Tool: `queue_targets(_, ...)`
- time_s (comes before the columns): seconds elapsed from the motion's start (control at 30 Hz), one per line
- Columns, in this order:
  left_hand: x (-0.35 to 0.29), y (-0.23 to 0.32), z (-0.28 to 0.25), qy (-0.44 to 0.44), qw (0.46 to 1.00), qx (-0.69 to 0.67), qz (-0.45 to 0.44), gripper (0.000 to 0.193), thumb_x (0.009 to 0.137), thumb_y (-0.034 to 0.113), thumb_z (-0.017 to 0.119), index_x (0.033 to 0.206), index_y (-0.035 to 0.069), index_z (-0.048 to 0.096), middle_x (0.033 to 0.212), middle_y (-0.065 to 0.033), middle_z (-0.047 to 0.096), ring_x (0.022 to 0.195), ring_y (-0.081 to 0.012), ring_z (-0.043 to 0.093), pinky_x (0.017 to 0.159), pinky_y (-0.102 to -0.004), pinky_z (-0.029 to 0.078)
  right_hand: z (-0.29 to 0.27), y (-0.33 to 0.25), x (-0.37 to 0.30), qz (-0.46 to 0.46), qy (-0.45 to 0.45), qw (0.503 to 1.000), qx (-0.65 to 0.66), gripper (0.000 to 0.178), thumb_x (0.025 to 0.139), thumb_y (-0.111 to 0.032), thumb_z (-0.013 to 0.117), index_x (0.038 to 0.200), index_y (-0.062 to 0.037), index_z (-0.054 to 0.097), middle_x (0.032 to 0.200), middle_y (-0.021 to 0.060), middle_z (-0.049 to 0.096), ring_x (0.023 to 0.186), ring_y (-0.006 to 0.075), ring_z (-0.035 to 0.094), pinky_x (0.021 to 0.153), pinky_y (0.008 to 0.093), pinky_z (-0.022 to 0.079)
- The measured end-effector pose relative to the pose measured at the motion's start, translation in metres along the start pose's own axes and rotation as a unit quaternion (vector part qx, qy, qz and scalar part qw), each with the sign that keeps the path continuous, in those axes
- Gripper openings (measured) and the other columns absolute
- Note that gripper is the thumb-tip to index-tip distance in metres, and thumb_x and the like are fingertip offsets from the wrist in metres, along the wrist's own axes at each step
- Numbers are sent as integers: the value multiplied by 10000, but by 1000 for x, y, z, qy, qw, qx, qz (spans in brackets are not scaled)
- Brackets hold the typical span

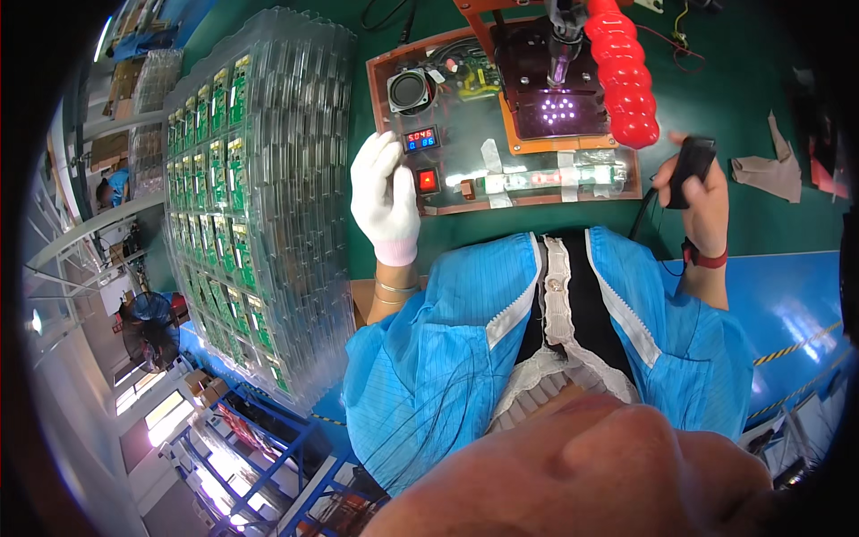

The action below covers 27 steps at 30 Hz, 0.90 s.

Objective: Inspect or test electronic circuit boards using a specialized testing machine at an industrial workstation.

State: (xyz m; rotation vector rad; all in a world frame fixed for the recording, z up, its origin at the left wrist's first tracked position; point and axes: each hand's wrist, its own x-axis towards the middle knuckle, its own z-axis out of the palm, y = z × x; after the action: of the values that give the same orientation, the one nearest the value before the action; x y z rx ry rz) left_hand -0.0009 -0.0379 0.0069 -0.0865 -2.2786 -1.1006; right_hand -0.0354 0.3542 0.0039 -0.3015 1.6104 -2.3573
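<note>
My left hand (385,192), in a white glove, rests at the left edge of a shallow test box (503,202) with a clear cover. Its fingers are stretched out, the thumb is apart, and nothing shows in them. Close to the thumb is a lit red rocker switch (429,181), below a small digital meter (420,140) with red and blue digits. My bare right hand (707,201) is closed round a small black handheld device (693,170) beside the box's right end. A dark cable hangs near it. Taped under the cover lies a narrow lit strip (537,179).
Tall stacked clear plastic trays (300,179) with green circuit boards (239,179) stand at left. A round speaker (410,90) sits in the box. A black plate fixture (546,80) with glowing white lights and a red segmented hose (619,72) rise behind. Beige cloth (771,170) lies right.
</note>
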Motion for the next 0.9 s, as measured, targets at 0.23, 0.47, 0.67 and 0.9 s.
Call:
queue_targets(0.23,-1,21,15,-73,991,37,110,302,739,-55,654,1027,0,723,1163,-121,714,1163,-320,628,1041,-405,480,51,0,4,-206,-115,854,-464,525,713,-102,793,1220,-27,677,1133,115,730,776,192,673,691,278,515)
queue_targets(0.47,-4,16,24,-94,982,57,157,266,721,-13,683,984,10,716,1120,-101,717,1137,-330,625,1023,-426,477,68,6,10,-254,-128,765,-579,495,738,-135,794,1221,-79,699,1218,67,727,800,205,693,697,292,531)
queue_targets(0.67,-3,23,24,-156,973,59,159,256,724,32,698,979,18,706,1121,-101,710,1121,-335,622,1018,-451,471,78,-1,2,-232,-136,698,-664,502,742,-156,800,1228,-80,698,1243,65,718,798,197,692,692,283,532)
queue_targets(0.9,-3,24,36,-197,951,17,236,272,737,87,714,1008,55,712,1170,-99,696,1141,-339,613,1034,-490,453,79,4,3,-244,-116,730,-628,471,762,-150,796,1215,-69,699,1251,66,714,797,195,693,692,276,534)
